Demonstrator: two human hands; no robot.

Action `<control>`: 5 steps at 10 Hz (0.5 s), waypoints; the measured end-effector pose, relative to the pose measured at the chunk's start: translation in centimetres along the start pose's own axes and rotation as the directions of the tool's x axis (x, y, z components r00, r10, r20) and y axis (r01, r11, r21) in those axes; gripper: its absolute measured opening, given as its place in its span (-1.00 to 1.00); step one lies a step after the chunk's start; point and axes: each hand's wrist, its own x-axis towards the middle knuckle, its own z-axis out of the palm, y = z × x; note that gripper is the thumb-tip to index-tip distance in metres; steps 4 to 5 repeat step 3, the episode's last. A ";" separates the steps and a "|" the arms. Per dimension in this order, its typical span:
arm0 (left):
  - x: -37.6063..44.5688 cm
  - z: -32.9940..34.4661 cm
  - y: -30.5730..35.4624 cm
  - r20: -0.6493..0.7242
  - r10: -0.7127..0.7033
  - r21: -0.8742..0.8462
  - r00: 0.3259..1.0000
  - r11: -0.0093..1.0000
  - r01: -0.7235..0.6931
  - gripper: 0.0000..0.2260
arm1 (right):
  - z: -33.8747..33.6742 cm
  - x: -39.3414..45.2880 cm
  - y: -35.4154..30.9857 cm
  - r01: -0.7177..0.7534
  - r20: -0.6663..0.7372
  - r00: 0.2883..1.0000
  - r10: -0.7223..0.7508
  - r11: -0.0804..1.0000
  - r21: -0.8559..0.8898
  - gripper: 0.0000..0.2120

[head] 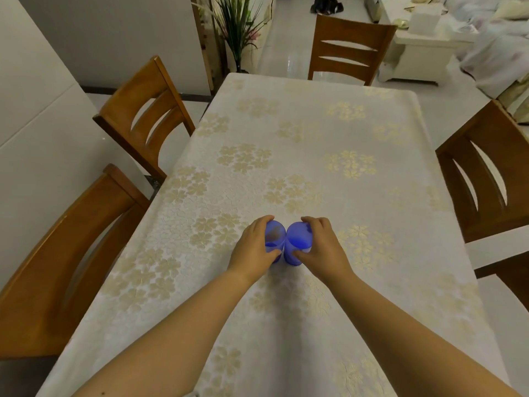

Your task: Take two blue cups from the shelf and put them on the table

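Observation:
Two translucent blue cups stand upright side by side, touching, near the middle of the table (315, 133), which wears a white cloth with gold flowers. My left hand (252, 247) is wrapped around the left blue cup (275, 234), thumb at the near side. My right hand (323, 247) grips the right blue cup (297, 239) the same way. Both cup bases are at the cloth; whether they rest on it I cannot tell. No shelf is in view.
Wooden chairs ring the table: two on the left (143, 116) (65, 253), one at the far end (349, 50), one on the right (483, 179). A potted plant (237, 27) stands beyond the far left corner. A white cabinet (415, 44) sits far right.

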 end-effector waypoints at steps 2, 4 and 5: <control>-1.0 -0.7 0.7 0.006 0.007 -0.012 1.000 1.000 -0.007 -0.24 | -1.4 -0.8 -0.4 0.094 0.040 0.995 -0.092 0.994 -0.051 -0.26; -2.4 -1.8 1.6 -0.036 -0.020 -0.024 0.999 1.000 0.019 -0.23 | -3.2 -1.7 -1.4 0.110 0.027 0.994 -0.109 0.992 -0.062 -0.29; -2.4 -1.8 1.6 -0.036 -0.020 -0.024 0.999 1.000 0.019 -0.23 | -3.2 -1.7 -1.4 0.110 0.027 0.994 -0.109 0.992 -0.062 -0.29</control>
